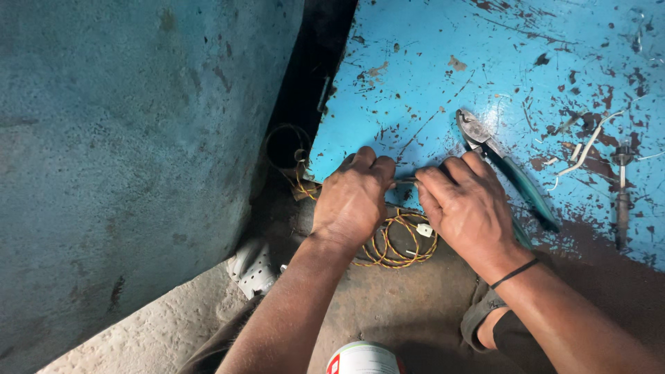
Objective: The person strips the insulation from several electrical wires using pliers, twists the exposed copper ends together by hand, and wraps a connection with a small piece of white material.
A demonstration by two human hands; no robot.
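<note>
Yellow twisted wire (398,244) lies coiled in a loop on the floor at the edge of the chipped blue bench (429,62), just under both hands. Left hand (353,197) has its grip pinched tight on a short length of the wire; right hand (467,208) pinches the other end of that length, fingertips of the two nearly touching. Green-handled pliers (509,170) lie on the bench, partly under the right hand. A screwdriver (622,187) rests well apart at the right.
</note>
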